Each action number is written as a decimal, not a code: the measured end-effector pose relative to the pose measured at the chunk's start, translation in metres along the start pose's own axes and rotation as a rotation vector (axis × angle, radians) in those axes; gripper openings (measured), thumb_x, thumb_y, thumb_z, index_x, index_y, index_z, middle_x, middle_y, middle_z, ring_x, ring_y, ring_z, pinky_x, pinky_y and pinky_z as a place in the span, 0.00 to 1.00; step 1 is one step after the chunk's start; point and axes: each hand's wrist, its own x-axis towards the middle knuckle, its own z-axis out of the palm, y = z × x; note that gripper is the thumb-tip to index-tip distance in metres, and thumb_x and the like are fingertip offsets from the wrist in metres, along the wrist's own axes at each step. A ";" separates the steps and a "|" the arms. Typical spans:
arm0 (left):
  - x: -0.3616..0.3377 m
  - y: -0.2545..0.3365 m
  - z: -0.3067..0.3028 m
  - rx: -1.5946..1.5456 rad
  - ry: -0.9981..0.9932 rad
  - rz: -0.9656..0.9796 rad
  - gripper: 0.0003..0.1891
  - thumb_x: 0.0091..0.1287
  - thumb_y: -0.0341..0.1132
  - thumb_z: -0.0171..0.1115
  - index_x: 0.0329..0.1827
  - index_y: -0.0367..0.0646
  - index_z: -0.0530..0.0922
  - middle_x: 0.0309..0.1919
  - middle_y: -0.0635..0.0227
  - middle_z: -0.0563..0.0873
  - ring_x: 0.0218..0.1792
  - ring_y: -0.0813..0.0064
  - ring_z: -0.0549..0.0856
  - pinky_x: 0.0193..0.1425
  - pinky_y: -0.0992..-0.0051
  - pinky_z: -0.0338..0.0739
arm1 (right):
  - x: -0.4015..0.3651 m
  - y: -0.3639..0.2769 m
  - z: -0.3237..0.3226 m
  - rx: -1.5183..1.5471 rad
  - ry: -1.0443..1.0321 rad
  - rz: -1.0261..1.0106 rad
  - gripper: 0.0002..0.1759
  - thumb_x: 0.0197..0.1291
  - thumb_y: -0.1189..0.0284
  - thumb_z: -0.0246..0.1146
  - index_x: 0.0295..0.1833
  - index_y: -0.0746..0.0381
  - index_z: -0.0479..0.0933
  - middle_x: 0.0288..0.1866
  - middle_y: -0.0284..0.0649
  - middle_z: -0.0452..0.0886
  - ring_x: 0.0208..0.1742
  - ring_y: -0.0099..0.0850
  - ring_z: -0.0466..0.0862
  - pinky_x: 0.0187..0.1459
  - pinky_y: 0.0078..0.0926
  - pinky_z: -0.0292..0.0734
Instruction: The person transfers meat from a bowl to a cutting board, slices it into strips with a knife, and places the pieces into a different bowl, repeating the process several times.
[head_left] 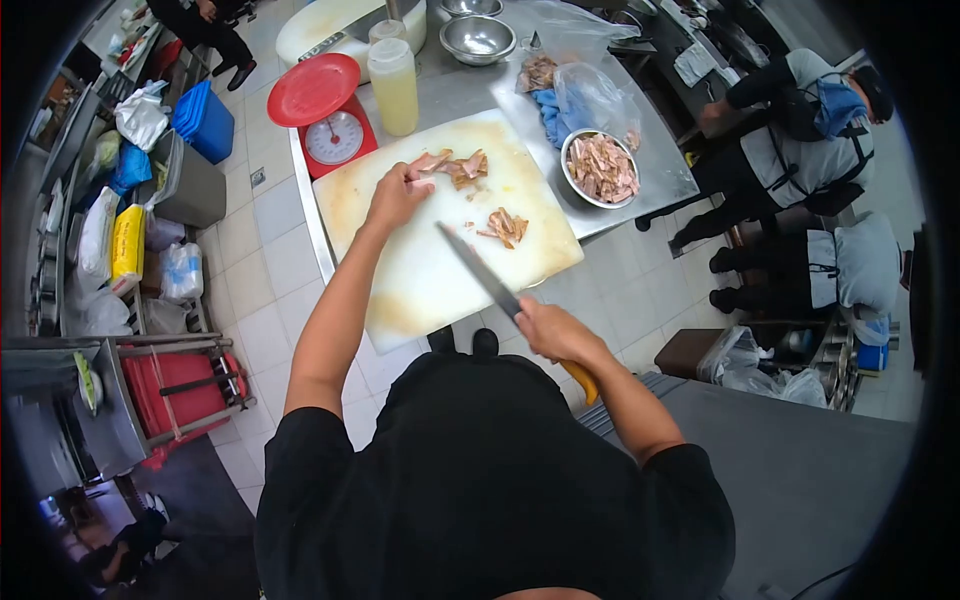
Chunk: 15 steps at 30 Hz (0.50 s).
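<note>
My right hand (545, 328) grips a knife (483, 272) with a yellow-orange handle, its blade slanting up and left over the white cutting board (400, 290). With closed fingers my left hand (398, 195) holds a piece of sliced meat (432, 162) near the top of the board. Browned meat pieces (467, 170) lie just right of that hand. A smaller pile of cut meat strips (507, 228) rests on the board beyond the knife tip. Beside the board, a metal bowl (574, 184) is heaped with cut meat (602, 166).
A red kitchen scale (335, 138) and a squeeze bottle (394, 90) of yellowish liquid stand behind the board. Metal bowls (478, 40), a blue cloth (553, 118) and plastic bags (600, 100) occupy the steel table (660, 165). Two people (815, 130) work at the right.
</note>
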 end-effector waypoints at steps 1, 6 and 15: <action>-0.006 -0.002 0.000 0.003 0.007 -0.008 0.18 0.59 0.37 0.76 0.45 0.37 0.78 0.39 0.58 0.83 0.41 0.66 0.83 0.48 0.69 0.78 | 0.002 0.006 -0.003 0.037 0.055 0.045 0.15 0.76 0.64 0.46 0.50 0.67 0.66 0.28 0.56 0.82 0.22 0.48 0.82 0.30 0.47 0.79; -0.055 -0.002 0.008 -0.159 0.174 0.447 0.15 0.61 0.29 0.73 0.47 0.38 0.76 0.38 0.64 0.84 0.39 0.73 0.83 0.46 0.73 0.79 | -0.001 0.007 -0.017 0.114 0.131 0.147 0.14 0.76 0.64 0.46 0.49 0.66 0.66 0.25 0.48 0.81 0.19 0.40 0.81 0.25 0.39 0.78; -0.116 0.010 0.052 -0.032 0.377 0.461 0.14 0.57 0.30 0.78 0.40 0.37 0.81 0.44 0.63 0.81 0.37 0.70 0.84 0.43 0.72 0.81 | -0.001 0.003 -0.010 0.141 0.069 0.055 0.14 0.76 0.65 0.47 0.48 0.67 0.65 0.23 0.46 0.79 0.19 0.36 0.80 0.22 0.37 0.76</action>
